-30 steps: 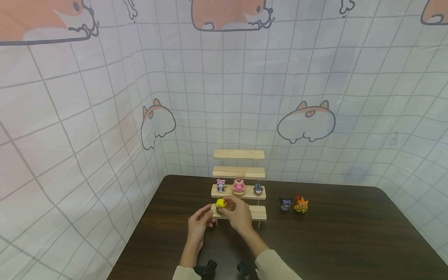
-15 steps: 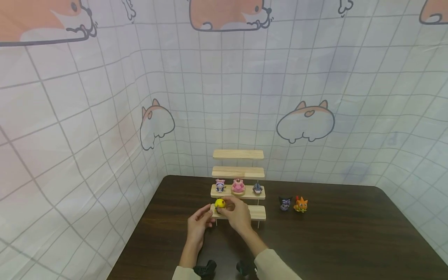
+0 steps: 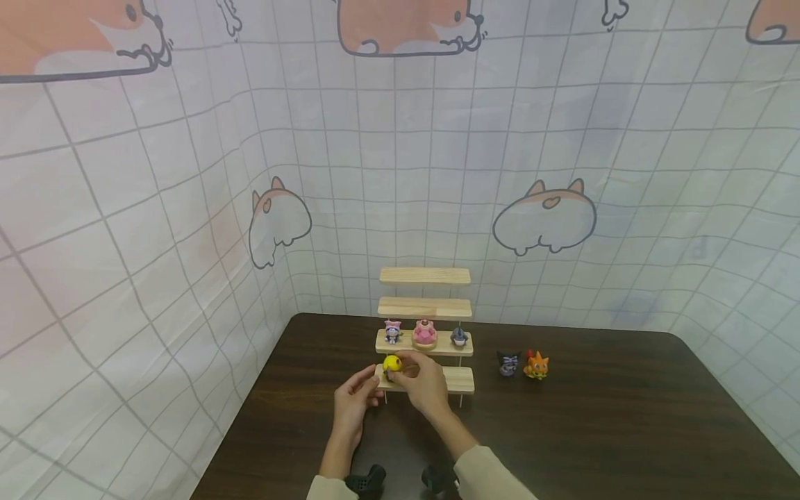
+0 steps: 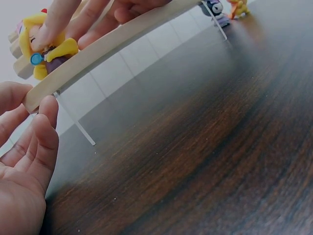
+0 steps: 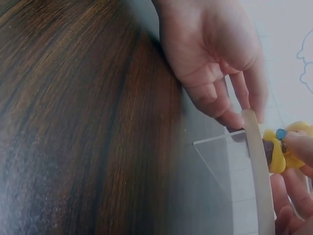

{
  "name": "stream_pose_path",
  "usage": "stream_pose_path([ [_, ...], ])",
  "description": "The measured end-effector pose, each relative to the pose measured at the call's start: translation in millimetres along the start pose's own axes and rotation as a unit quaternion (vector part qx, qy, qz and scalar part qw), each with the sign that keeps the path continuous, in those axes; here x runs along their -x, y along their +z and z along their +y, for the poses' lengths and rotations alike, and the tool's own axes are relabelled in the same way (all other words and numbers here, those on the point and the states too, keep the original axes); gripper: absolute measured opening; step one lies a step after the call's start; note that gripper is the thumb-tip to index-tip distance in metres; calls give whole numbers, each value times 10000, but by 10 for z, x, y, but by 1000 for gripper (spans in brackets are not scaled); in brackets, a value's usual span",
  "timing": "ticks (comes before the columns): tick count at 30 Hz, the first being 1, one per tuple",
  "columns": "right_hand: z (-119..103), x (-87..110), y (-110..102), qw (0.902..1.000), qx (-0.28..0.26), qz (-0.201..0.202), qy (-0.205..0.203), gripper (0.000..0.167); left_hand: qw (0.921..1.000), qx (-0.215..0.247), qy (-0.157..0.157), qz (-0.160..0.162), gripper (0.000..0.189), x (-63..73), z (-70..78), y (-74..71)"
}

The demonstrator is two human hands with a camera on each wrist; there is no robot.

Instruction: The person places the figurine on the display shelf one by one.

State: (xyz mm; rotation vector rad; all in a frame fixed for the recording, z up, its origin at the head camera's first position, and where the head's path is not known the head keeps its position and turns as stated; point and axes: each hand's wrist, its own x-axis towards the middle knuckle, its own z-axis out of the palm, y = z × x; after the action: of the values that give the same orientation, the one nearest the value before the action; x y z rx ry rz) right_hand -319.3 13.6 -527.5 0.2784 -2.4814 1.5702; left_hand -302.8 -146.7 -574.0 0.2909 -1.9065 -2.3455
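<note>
My right hand (image 3: 427,387) pinches a small yellow-haired figurine (image 3: 392,362) at the left end of the lowest board (image 3: 459,380) of a tiered wooden display rack. In the left wrist view the figurine (image 4: 62,50) stands upright at the board, a blue round piece on its front and a finger across its face. My left hand (image 3: 352,404) grips that board's left end, fingers above and below the wood, as the right wrist view shows from the other side. The right fingers partly hide the figurine's body in the head view.
One board up stand a pink-and-white figurine (image 3: 392,332), a pink figurine (image 3: 425,335) and a grey one (image 3: 459,337). Right of the rack, a black-and-purple figurine (image 3: 509,364) and an orange one (image 3: 537,365) stand on the dark table (image 3: 600,430). A grid-patterned curtain (image 3: 400,153) hangs behind.
</note>
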Motion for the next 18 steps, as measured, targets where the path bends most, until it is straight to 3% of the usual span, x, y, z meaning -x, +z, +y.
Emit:
stream_pose_path([
  [12, 80, 82, -166, 9993, -303, -111, -207, 30, 10000, -35, 40, 33, 42, -3, -14, -3],
  [18, 179, 152, -333, 9975, -239, -522, -401, 23, 10000, 1, 1, 65, 41, -15, -18, 6],
])
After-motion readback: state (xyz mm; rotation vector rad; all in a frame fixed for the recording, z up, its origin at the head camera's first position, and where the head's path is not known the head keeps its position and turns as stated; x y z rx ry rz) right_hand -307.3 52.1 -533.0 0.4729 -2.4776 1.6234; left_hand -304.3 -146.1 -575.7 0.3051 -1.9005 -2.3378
